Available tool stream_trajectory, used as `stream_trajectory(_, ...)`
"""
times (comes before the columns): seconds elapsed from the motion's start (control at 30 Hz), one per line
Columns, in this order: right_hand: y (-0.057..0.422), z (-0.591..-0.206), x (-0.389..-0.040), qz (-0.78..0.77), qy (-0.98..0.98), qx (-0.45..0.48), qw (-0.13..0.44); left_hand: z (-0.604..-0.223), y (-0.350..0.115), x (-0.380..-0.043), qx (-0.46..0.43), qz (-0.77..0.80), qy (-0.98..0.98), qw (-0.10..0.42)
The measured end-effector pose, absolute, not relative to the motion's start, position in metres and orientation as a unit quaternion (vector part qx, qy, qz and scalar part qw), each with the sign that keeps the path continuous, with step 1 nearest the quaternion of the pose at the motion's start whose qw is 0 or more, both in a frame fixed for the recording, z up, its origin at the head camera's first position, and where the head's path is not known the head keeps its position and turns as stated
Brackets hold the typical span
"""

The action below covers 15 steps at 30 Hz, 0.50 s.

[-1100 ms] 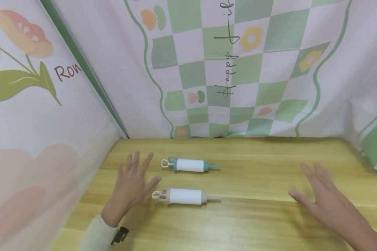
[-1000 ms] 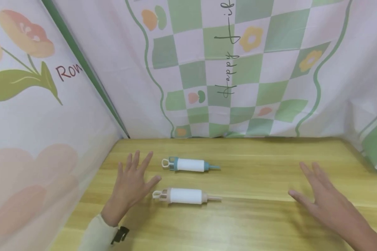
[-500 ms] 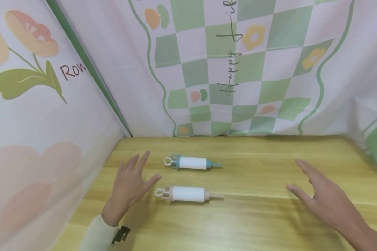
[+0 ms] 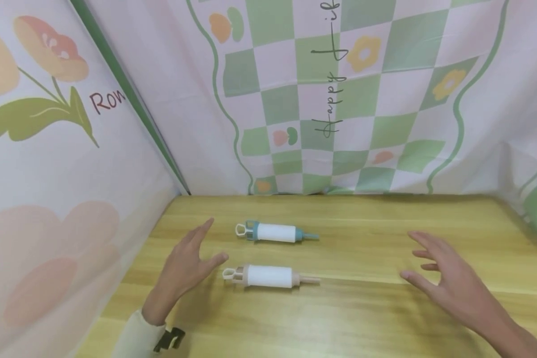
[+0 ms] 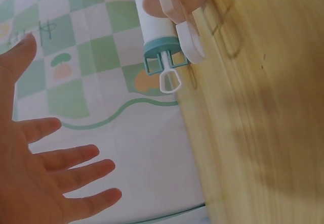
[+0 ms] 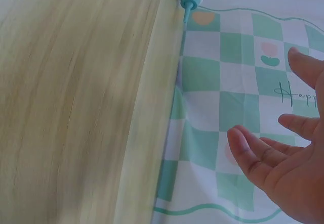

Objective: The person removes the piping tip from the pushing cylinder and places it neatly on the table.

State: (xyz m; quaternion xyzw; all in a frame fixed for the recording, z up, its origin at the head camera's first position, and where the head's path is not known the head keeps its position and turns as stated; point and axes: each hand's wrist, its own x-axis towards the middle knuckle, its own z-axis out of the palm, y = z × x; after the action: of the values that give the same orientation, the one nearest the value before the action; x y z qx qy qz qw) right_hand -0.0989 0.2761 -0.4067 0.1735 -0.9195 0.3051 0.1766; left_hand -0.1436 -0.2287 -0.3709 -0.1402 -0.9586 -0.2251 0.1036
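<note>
Two syringe-like tubes lie parallel on the wooden table, nozzles to the right and loop handles to the left. The farther one, a blue-and-white syringe (image 4: 276, 232), has blue ends. Nearer lies the pink-and-white syringe (image 4: 269, 276), with pale pink ends. My left hand (image 4: 185, 268) is just left of both handles, fingers extended and thumb apart, holding nothing. Well to the right of the nozzles, my right hand (image 4: 452, 283) is held with fingers spread and nothing in it. In the left wrist view both handle ends show; the right wrist view catches only the blue nozzle (image 6: 188, 6).
The wooden table (image 4: 362, 318) reaches back to a hanging cloth (image 4: 313, 99) with green checks and flowers. Another flowered cloth (image 4: 71, 174) hangs along the left side. A black strap (image 4: 169, 340) sits at the left cuff.
Both hands have turned more onto their sides, with palms facing inward. My right hand has shifted slightly left. The syringes stay put on the table; the view has shifted a little.
</note>
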Motion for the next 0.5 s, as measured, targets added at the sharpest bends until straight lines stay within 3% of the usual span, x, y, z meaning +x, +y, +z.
stream_trajectory(0.5, 0.262, -0.398, -0.098, 0.396, -0.900, 0.159, 0.092, -0.386, -0.230, -0.142, -0.131, -0.333, -0.933, 0.043)
